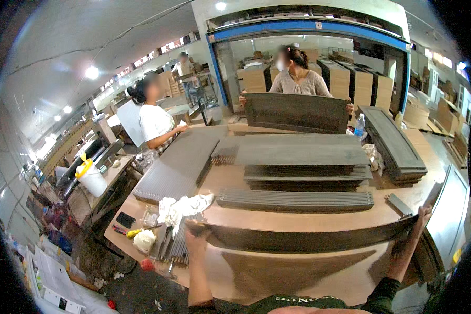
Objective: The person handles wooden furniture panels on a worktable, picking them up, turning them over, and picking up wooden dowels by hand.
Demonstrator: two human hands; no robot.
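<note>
A person's two bare hands hold a long, dark brown panel (309, 238) that spans the space between them, its broad face tipped toward the wearer above a pale wooden tabletop (280, 219). The fingers of the left hand (197, 235) close around its left end; the fingers of the right hand (423, 215) clasp its upper right corner, some of them hidden, so how tightly either hand squeezes cannot be told. Whether the panel's lower edge touches the tabletop is unclear. It looks stiff, flat and moderately heavy for its length, likely awkward to swing; its smooth, dark finish could slip a little or scuff. Both ends seem the right places to hold, keeping the weight even. Just left of the left fingers lies a bundle of thin dark slats (176, 246), with a crumpled white cloth (186, 206) just beyond them. Past the panel, between the two sets of fingers, sit a row of dark strips (295, 200) and a stack of dark boards (298, 149). Farther off, opposite, a co-worker (298, 81) holds up a framed panel (298, 113).
</note>
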